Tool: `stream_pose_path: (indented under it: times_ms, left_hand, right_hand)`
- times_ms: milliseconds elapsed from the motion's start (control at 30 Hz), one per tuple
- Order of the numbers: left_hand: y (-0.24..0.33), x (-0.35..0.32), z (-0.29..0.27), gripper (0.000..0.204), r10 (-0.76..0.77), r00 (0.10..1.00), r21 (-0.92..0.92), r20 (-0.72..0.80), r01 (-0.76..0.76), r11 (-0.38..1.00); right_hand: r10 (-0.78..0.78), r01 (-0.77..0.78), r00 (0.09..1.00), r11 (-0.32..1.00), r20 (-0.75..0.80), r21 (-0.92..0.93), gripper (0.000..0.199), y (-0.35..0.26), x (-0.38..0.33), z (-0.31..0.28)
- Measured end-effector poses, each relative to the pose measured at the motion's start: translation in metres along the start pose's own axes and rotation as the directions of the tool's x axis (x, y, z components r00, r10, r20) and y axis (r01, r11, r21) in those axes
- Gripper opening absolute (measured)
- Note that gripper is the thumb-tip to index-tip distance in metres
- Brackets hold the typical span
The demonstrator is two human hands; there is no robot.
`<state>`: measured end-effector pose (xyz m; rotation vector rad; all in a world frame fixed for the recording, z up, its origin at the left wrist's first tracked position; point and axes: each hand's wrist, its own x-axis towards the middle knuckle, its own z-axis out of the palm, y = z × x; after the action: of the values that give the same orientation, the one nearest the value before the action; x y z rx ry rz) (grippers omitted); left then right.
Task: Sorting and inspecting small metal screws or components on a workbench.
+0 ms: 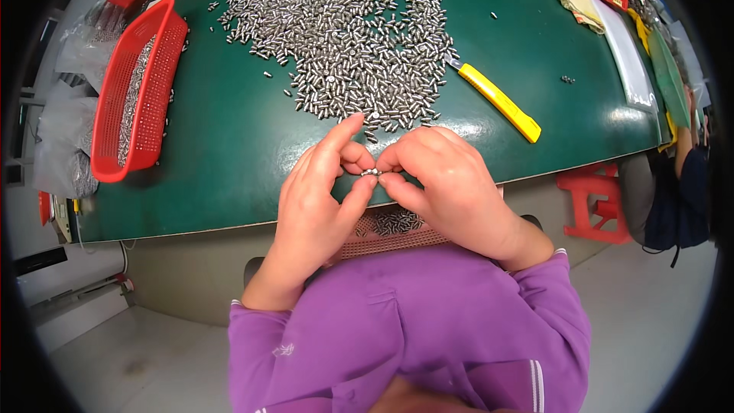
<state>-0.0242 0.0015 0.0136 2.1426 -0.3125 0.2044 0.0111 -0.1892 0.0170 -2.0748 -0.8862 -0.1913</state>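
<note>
From the head view, your left hand (313,199) and right hand (447,183) meet just over the near edge of the green table (229,145), thumbs and forefingers pinched narrow on one small metal piece (371,172) held between both sets of fingertips, close to your chest where you can look straight down on it. Whether it's one piece or two pressed end to end is too small to tell. Right beyond your fingers sprawls the big heap of metal pieces (352,38), spread thin rather than stacked, likely so single ones are easy to pick off the near fringe. Under your wrists sits a brownish mesh tray (397,239) with a few pieces in it, placed where a drop from the fingers would land. To your left, a red basket (138,92) holds more pieces along its length. A yellow utility knife (501,101) lies to the right of the heap, untouched, well apart from both hands.
</note>
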Motion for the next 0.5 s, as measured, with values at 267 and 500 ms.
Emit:
stream_pose_path:
  times_ms: [267, 500]
  left_hand:
    - [-0.0025, -0.0004, -0.0054, 0.063, -0.051, 0.997, -0.093, 0.051, 0.055, 0.994]
    - [0.001, -0.0001, -0.0058, 0.062, -0.053, 0.997, -0.098, 0.052, 0.058, 0.994]
  right_hand:
    - [0.003, -0.004, 0.999, 1.0, 0.032, 0.016, 0.019, 0.001, 0.0013, -0.0033]
    - [-0.01, 0.01, 1.0, 1.0, 0.03, 0.016, 0.02, 0.0013, 0.0002, -0.0031]
